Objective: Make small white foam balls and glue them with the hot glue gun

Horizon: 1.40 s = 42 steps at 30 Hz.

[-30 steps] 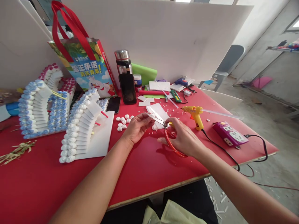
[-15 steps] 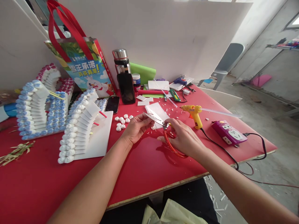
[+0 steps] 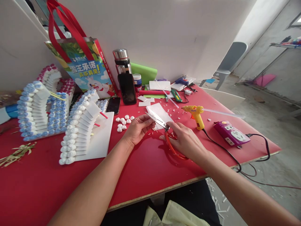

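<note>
My right hand (image 3: 185, 136) is closed on a pair of scissors (image 3: 172, 147) with red loop handles. Their metal blades point left, toward the fingertips of my left hand (image 3: 139, 127). That hand is pinched shut beside the blade tips; whatever is between its fingers is too small or hidden to name. Under the blades lies a white sheet (image 3: 162, 113), with tiny white scraps scattered around it. Several small white rolled pieces (image 3: 122, 120) sit on the table just left of my left hand.
On the red table (image 3: 141, 175) stand white-and-blue stepped models (image 3: 77, 135), a shopping bag (image 3: 91, 72), a steel flask (image 3: 121, 59) and an upright phone (image 3: 127, 89). At right are a yellow glue gun (image 3: 197, 116) and a purple power socket (image 3: 231, 133), whose cords hang over the table edge.
The scissors have turned slightly and more of the blade surface shows. My right hand has shifted a little; my left hand stays nearly in place. The view has swung slightly.
</note>
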Each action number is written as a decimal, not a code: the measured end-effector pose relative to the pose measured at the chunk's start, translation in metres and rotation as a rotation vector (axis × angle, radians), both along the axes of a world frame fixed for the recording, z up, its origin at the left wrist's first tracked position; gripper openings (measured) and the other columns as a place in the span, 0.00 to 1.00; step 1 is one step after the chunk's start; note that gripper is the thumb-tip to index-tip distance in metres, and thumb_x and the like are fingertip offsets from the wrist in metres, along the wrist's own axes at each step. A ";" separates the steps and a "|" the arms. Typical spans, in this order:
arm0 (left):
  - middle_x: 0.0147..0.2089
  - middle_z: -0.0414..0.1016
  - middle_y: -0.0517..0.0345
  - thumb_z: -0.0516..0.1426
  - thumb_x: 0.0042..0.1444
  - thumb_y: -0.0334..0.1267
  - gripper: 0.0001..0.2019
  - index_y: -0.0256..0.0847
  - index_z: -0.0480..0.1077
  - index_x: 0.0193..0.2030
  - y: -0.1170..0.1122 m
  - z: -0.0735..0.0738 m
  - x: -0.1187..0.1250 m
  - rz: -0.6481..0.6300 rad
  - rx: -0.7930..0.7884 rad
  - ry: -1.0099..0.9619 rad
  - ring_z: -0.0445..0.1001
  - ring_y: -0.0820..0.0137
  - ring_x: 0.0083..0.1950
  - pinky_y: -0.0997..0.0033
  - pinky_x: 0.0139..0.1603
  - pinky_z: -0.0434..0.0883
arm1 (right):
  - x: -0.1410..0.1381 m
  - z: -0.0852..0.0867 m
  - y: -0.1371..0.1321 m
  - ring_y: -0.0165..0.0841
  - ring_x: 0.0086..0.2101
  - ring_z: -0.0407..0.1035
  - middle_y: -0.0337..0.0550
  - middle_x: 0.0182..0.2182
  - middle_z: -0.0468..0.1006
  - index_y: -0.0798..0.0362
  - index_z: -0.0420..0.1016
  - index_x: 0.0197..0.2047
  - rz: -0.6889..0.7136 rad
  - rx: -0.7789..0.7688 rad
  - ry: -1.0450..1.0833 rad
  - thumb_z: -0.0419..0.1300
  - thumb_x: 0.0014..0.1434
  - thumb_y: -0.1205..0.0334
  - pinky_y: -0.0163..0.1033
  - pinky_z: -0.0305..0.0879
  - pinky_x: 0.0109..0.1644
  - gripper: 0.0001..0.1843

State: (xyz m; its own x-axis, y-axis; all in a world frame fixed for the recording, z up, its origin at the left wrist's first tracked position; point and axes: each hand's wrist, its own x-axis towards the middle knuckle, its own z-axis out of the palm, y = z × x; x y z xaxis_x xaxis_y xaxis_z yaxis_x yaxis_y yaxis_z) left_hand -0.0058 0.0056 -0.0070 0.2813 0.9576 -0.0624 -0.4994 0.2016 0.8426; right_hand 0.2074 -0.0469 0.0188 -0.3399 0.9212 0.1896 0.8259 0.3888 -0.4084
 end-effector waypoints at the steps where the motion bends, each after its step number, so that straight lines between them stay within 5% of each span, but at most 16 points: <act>1: 0.33 0.79 0.54 0.70 0.48 0.32 0.08 0.33 0.79 0.36 0.000 0.000 0.000 -0.001 0.001 0.001 0.77 0.74 0.34 0.75 0.43 0.74 | 0.000 -0.001 0.000 0.36 0.30 0.68 0.45 0.35 0.71 0.52 0.70 0.53 0.004 0.002 0.005 0.54 0.66 0.47 0.37 0.58 0.33 0.20; 17: 0.33 0.80 0.53 0.71 0.46 0.31 0.10 0.34 0.79 0.36 -0.003 0.000 0.002 0.004 -0.038 0.004 0.78 0.72 0.34 0.71 0.41 0.76 | 0.010 -0.010 -0.006 0.39 0.35 0.72 0.49 0.38 0.76 0.52 0.71 0.54 -0.001 -0.026 0.113 0.55 0.66 0.46 0.39 0.64 0.38 0.22; 27: 0.38 0.81 0.53 0.69 0.47 0.28 0.12 0.34 0.80 0.40 -0.004 0.009 0.000 -0.001 -0.122 -0.048 0.79 0.73 0.35 0.75 0.41 0.76 | 0.020 0.002 0.000 0.30 0.24 0.58 0.34 0.24 0.65 0.48 0.66 0.50 -0.069 -0.099 0.255 0.58 0.62 0.42 0.35 0.55 0.28 0.21; 35: 0.35 0.80 0.54 0.68 0.49 0.29 0.08 0.35 0.79 0.37 -0.004 0.007 0.000 -0.042 -0.155 -0.147 0.79 0.73 0.35 0.74 0.41 0.76 | 0.018 0.002 0.000 0.39 0.38 0.69 0.48 0.42 0.72 0.50 0.64 0.57 0.030 -0.020 0.129 0.61 0.58 0.36 0.41 0.65 0.42 0.33; 42: 0.30 0.79 0.55 0.70 0.46 0.29 0.11 0.34 0.80 0.38 -0.004 0.004 0.000 -0.109 -0.090 -0.141 0.78 0.73 0.31 0.75 0.39 0.76 | 0.010 0.001 -0.003 0.40 0.36 0.68 0.47 0.38 0.71 0.52 0.66 0.55 0.075 0.092 0.041 0.59 0.59 0.34 0.41 0.63 0.40 0.33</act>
